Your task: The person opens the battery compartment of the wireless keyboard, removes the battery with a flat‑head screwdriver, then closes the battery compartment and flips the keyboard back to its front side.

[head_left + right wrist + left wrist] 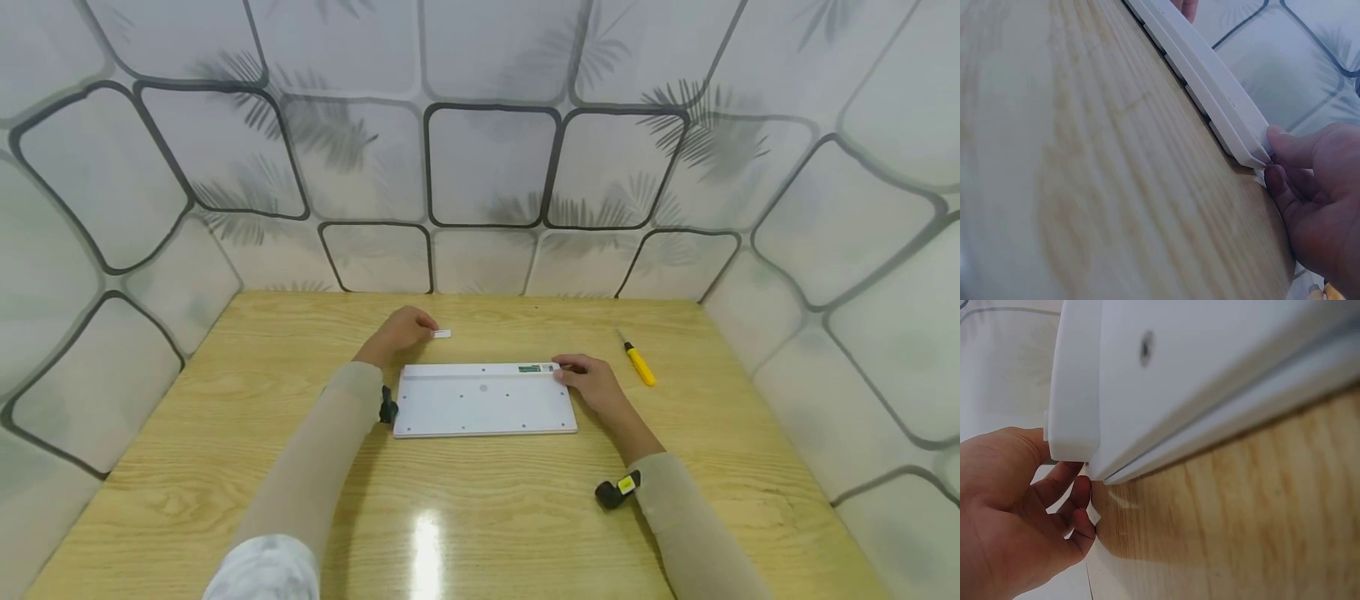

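On the left, the person's left hand (401,330) reaches beyond the far edge of a white keyboard (483,410). Its thumb and fingers seem to pinch the left end of a small white piece (442,333) over the far part of the wooden desk (465,500); I cannot tell whether that piece is lifted or touching the wood. The left wrist view shows the other fingers curled.

The keyboard lies in the middle of the desk, underside up, with small dark spots (507,395) that look like screws; the right wrist view catches keys (1196,99) beneath its edge. Near its far right corner is a green strip (528,368), perhaps a battery in its slot.

Just right of that strip, the right hand (596,385) grips the corner, thumb and fingers pinching the edge. Farther right, untouched, lies what looks like a screwdriver (640,365) with a yellow handle, its tip pointing to the far left.

My reading is that the battery slot is being worked on and the white piece is its cover. The next move seems to call for a steady right hand while the left sets the piece down or brings it to the slot; which one, I cannot tell.
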The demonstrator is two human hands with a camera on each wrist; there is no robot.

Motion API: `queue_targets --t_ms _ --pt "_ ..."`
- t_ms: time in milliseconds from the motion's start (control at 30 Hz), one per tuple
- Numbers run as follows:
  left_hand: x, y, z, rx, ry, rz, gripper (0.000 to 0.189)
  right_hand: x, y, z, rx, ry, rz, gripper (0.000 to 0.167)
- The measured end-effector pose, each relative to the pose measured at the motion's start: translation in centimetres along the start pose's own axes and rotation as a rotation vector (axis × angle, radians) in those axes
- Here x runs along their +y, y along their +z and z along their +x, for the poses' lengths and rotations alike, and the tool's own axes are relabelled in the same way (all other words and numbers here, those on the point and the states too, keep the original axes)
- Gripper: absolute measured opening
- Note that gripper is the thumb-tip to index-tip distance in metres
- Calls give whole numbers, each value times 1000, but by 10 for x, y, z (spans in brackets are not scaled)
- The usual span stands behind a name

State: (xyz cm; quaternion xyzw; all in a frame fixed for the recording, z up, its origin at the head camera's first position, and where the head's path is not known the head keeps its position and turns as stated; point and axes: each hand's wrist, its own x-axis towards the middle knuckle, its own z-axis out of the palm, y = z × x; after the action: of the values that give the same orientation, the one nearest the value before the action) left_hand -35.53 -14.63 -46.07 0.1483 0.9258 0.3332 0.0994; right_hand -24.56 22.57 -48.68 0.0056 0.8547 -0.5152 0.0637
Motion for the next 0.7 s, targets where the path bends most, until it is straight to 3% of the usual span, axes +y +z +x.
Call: queue_targets --t_ms 433,700 --pt "5 -4 -4 -13 -23 -65 26 3 -2 3 -6 -2 11 34" --pt "16 -4 -13 -10 38 -57 27 4 -2 3 -15 7 4 34"
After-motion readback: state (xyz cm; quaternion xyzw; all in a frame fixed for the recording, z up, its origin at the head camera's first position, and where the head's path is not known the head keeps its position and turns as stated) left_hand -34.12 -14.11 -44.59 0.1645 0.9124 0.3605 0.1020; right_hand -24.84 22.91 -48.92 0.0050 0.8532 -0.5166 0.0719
